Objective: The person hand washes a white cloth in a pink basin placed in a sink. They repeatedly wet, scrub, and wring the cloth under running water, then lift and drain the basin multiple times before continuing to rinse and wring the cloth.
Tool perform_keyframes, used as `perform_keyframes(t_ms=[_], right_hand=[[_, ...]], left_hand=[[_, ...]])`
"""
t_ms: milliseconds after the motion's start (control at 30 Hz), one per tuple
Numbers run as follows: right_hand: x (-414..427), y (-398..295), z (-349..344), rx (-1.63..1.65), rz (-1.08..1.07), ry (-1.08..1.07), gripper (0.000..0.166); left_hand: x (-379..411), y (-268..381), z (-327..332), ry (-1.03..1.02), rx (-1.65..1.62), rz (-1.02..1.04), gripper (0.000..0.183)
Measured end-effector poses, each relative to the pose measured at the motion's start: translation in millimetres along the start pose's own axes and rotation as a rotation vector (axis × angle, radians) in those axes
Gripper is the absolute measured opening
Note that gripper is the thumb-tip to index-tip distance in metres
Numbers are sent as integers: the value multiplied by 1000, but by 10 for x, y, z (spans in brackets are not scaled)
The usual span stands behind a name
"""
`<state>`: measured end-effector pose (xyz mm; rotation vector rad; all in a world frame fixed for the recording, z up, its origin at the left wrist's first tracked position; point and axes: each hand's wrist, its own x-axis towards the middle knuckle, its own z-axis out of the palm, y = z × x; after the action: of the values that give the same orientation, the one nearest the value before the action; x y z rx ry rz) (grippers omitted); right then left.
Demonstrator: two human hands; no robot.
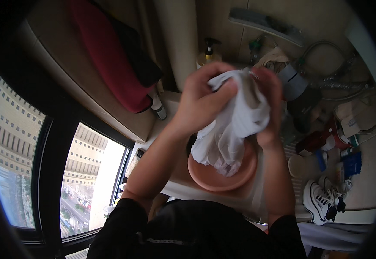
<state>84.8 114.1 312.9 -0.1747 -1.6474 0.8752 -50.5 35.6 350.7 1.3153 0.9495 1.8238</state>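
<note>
A crumpled white cloth (226, 136), perhaps a garment, is bunched between my two hands above an orange-pink plastic basin (204, 179). My left hand (207, 94) grips its upper left part, with the thumb lying across the fabric. On the other side my right hand (270, 97) holds the upper right edge; its fingers are blurred and partly behind the cloth. The lower folds hang down in front of the basin's opening, so what is inside cannot be seen. Beneath the basin is a pale sink or washboard surface (256, 194).
Behind my hands stands a pump bottle (209, 53). To the right are white sneakers (319, 202), a round pale lid or dish (297, 165), a blue packet (351, 163) and a coiled hose (323, 45). A red cloth (110, 64) hangs at left, above a small bottle (158, 108), near the window (87, 181).
</note>
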Motion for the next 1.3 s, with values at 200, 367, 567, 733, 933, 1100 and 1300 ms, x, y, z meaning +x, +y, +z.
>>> perform_keyframes(t_ms=[200, 367, 567, 733, 933, 1100, 1300], right_hand=[[-16, 59, -83, 773, 707, -16, 55], [23, 25, -213, 760, 712, -85, 36], [101, -252, -204, 1256, 562, -414, 33], [255, -406, -206, 1295, 567, -562, 27], [377, -569, -367, 1375, 684, -438, 26], [407, -412, -502, 1250, 691, -438, 30], [234, -187, -855, 507, 433, -704, 28]], left_hand=[[491, 78, 240, -99, 653, 550, 39], [-52, -593, -330, -365, -12, 82, 97], [-1606, -2116, -320, -382, 687, -333, 105], [-2121, -2798, -241, -349, 814, -727, 99], [-2018, -3202, -142, -217, 734, -543, 89], [-2169, -3834, -220, -209, 227, -859, 77], [-2186, -3774, -529, -158, -453, -1241, 65]])
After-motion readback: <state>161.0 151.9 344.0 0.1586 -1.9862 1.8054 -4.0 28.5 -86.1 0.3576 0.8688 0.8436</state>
